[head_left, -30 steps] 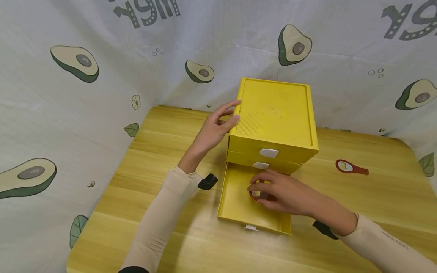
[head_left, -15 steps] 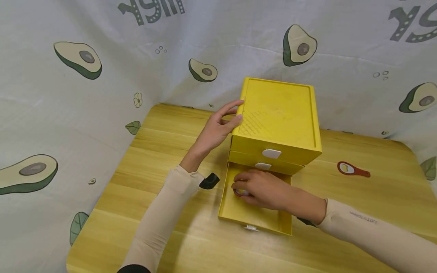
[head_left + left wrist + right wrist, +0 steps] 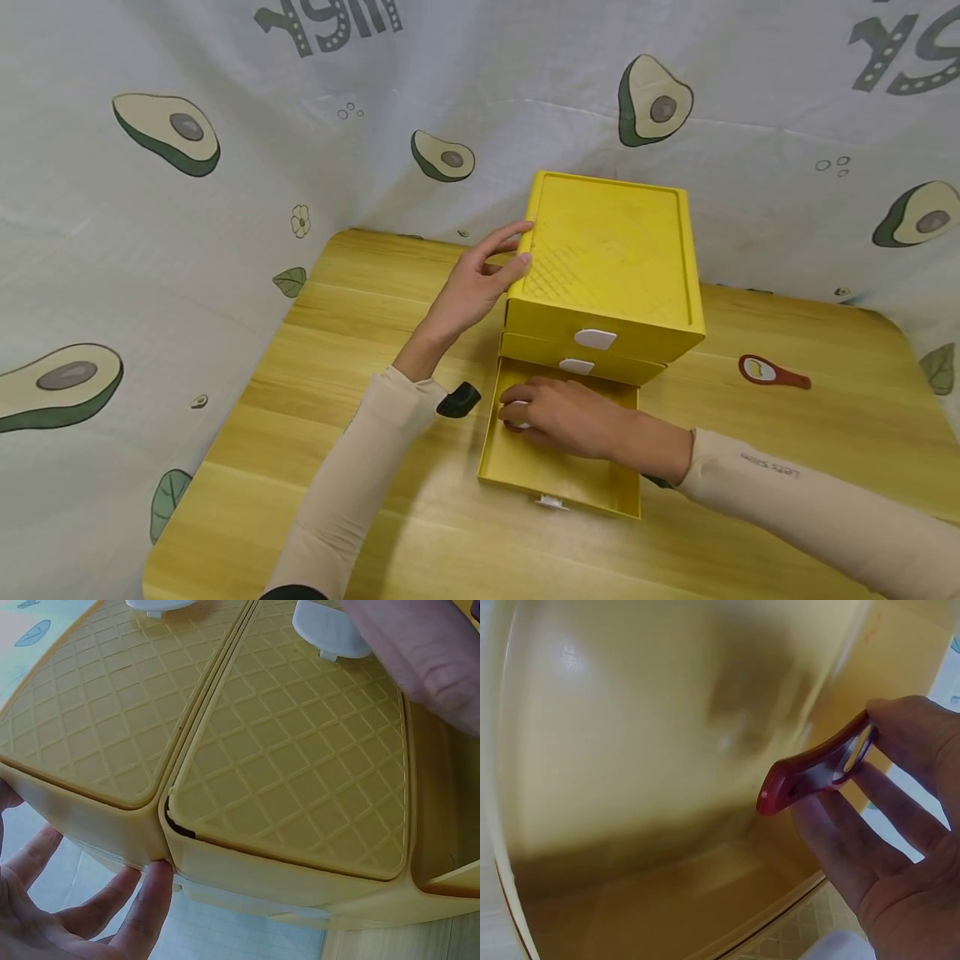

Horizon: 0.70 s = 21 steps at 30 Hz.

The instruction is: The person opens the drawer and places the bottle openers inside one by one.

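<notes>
My right hand (image 3: 566,415) reaches into the pulled-out bottom drawer (image 3: 547,477) of a yellow drawer unit (image 3: 618,250). It pinches a red bottle opener (image 3: 802,774) between thumb and fingers, near the drawer's left side. In the right wrist view the opener's handle end points away from the hand, over the drawer floor. My left hand (image 3: 472,287) rests its fingertips against the unit's upper left side; the left wrist view shows those fingers (image 3: 146,911) lightly bent along the side wall. Nothing is held in it.
A second red bottle opener (image 3: 772,372) lies on the wooden table (image 3: 300,417), right of the unit. The two upper drawers are closed, with white handles (image 3: 595,338). An avocado-print curtain (image 3: 525,100) hangs behind and to the left.
The right hand, with the bottle opener, has moved left inside the drawer, from its middle toward the left wall. The left hand keeps its place on the unit.
</notes>
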### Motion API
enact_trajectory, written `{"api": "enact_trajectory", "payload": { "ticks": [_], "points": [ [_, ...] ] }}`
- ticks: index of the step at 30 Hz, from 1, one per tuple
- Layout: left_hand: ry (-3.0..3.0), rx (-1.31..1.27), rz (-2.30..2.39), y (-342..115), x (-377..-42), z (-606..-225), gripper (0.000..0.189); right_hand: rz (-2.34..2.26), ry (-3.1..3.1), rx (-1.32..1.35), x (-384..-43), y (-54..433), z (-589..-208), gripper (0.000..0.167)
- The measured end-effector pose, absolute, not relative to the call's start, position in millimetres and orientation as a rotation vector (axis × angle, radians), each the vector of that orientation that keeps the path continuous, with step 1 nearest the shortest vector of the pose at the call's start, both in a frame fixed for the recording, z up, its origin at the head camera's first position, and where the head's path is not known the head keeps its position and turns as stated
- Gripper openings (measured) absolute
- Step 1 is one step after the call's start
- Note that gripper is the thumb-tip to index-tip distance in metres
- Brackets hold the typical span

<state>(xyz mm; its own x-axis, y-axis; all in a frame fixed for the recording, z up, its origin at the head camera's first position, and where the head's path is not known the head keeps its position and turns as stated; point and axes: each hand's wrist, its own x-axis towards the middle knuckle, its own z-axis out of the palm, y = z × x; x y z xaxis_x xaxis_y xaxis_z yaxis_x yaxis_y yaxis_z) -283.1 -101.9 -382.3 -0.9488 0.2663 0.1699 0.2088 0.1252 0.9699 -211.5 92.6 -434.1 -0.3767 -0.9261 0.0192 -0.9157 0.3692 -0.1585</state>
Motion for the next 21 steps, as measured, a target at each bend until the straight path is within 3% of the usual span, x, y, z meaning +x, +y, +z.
{"api": "enact_trajectory", "payload": {
  "ticks": [21],
  "points": [
    [2.322,0.490,2.004,-101,-283,-383,0.043,-0.309,2.639,-1.684,-192,124,-427,0.030]
  ]
}}
